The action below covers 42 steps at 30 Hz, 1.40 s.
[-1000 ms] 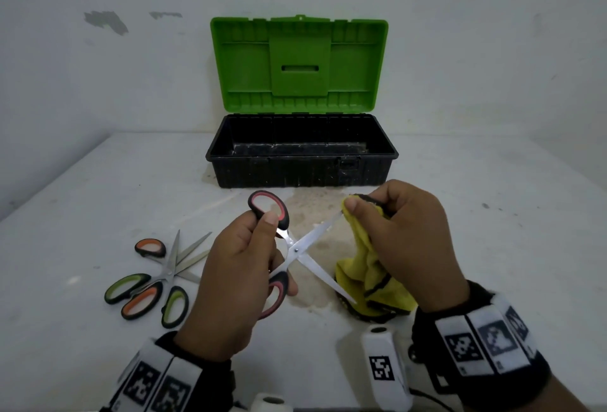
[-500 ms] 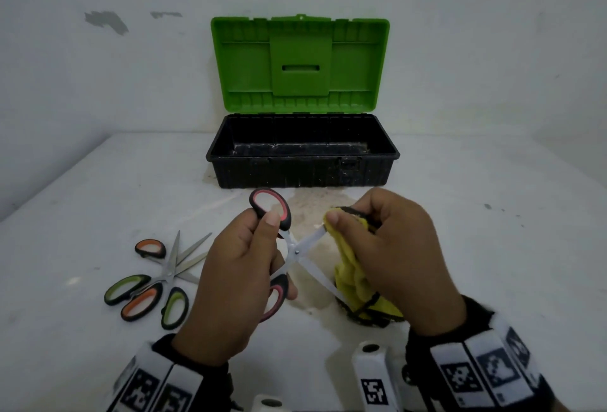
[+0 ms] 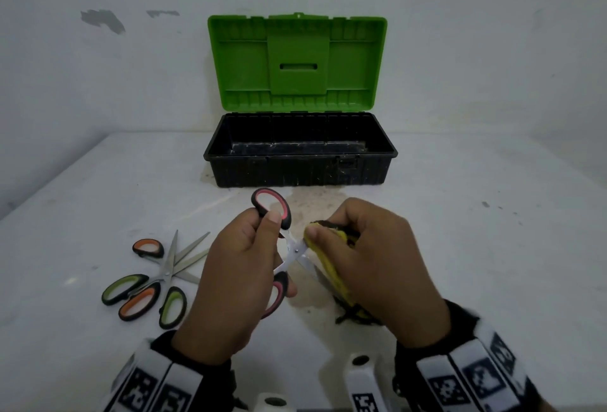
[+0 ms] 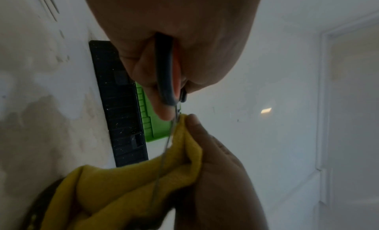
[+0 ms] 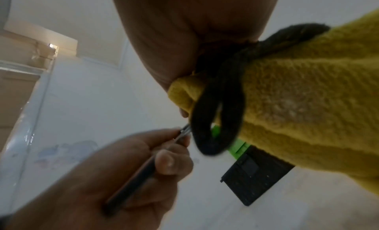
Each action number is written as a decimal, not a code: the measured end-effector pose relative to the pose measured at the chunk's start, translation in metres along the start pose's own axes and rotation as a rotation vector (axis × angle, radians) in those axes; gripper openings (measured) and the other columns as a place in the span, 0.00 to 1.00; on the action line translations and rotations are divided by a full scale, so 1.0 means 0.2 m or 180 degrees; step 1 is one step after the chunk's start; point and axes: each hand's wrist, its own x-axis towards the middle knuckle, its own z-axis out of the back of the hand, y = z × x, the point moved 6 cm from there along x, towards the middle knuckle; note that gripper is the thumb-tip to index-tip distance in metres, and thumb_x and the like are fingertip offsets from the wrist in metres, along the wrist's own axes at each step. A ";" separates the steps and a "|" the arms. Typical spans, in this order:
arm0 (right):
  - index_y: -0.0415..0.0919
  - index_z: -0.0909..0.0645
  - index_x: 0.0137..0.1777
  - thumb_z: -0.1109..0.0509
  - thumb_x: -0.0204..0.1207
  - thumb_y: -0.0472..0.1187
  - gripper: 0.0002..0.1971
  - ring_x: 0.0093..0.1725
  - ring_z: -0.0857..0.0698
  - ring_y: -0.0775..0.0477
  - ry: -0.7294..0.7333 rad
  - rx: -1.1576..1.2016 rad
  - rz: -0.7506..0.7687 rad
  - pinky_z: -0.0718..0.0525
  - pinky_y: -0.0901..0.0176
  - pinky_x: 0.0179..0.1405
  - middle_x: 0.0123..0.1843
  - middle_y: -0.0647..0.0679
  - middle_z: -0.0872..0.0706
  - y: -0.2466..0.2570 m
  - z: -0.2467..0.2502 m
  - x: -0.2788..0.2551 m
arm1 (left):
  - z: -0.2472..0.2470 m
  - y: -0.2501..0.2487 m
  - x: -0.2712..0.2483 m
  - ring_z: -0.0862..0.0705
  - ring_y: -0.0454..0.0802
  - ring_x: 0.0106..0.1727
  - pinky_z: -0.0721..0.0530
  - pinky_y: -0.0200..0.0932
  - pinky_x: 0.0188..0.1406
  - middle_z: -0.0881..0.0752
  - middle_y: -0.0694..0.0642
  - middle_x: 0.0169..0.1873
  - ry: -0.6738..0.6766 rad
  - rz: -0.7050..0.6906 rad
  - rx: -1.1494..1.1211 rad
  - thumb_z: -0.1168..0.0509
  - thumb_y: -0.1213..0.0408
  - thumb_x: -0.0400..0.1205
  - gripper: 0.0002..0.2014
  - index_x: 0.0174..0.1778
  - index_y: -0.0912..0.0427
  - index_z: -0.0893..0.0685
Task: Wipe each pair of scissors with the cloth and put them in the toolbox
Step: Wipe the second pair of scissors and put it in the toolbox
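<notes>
Your white table (image 3: 492,247) fills the lower half of the head view, with a brownish stain at its middle. The toolbox (image 3: 300,168) stands at the centre of the frame against the wall, black tub open, green lid (image 3: 297,60) upright behind it, and nothing shows inside the tub from this angle.

Your right hand (image 3: 377,260) sits right of centre, fingers curled round the yellow cloth (image 3: 331,267), thumb pressing the cloth onto a blade right by the pivot. The rest of the cloth hangs down to the table under your hand, its dark edging showing at the bottom. In the right wrist view the cloth (image 5: 307,104) bulges out of your fist with a dark loop of edging hanging in front.

Your left hand (image 3: 239,277) sits just left of centre, clamped on the red-handled scissors (image 3: 285,247): thumb on the upper loop, fingers wrapped over the lower one. The blades stand spread apart, one running down to the right under the cloth.

At the lower left of the frame two more pairs lie on the table, crossed and touching: the orange-handled scissors (image 3: 144,293) and the green-handled scissors (image 3: 157,293), both with blades pointing up and to the right
</notes>
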 end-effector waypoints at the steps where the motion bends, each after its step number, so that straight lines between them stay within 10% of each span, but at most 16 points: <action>1: 0.49 0.19 0.33 0.23 0.74 0.51 0.12 0.41 0.19 0.59 -0.0080 0.0014 -0.0068 0.25 0.77 0.34 0.29 0.58 0.19 -0.02 0.01 0.01 | 0.00 -0.01 -0.01 0.16 0.56 0.22 0.24 0.31 0.17 0.28 0.60 0.27 -0.0005 -0.0039 -0.0026 0.44 0.52 0.88 0.18 0.36 0.56 0.22; 24: 0.49 0.12 0.45 0.27 0.75 0.57 0.13 0.37 0.18 0.57 0.0836 -0.0223 0.0554 0.29 0.71 0.43 0.38 0.57 0.11 0.11 -0.07 -0.04 | 0.00 -0.04 -0.01 0.19 0.40 0.17 0.23 0.29 0.15 0.24 0.45 0.18 0.0022 -0.0125 0.0081 0.45 0.55 0.89 0.18 0.36 0.61 0.25; 32: 0.49 0.17 0.36 0.25 0.73 0.53 0.11 0.40 0.18 0.58 0.0101 -0.0160 0.0136 0.23 0.72 0.33 0.30 0.58 0.17 0.01 0.02 0.02 | 0.02 -0.02 -0.01 0.15 0.57 0.22 0.25 0.32 0.16 0.28 0.62 0.27 0.0097 -0.0041 0.0136 0.45 0.53 0.89 0.19 0.35 0.57 0.24; 37: 0.43 0.18 0.32 0.21 0.72 0.50 0.14 0.22 0.22 0.57 -0.0120 0.0489 -0.0645 0.23 0.62 0.24 0.25 0.47 0.16 -0.25 0.18 0.08 | 0.05 0.00 0.00 0.15 0.56 0.21 0.24 0.45 0.27 0.30 0.52 0.19 0.0344 0.0194 0.0122 0.45 0.53 0.89 0.24 0.24 0.43 0.21; 42: 0.40 0.16 0.38 0.25 0.77 0.48 0.12 0.27 0.18 0.53 -0.0383 0.0636 -0.0785 0.20 0.58 0.28 0.31 0.42 0.12 -0.40 0.31 0.17 | 0.01 0.03 0.00 0.22 0.50 0.16 0.22 0.57 0.36 0.34 0.52 0.22 0.0848 0.0407 -0.0016 0.42 0.54 0.88 0.23 0.25 0.49 0.21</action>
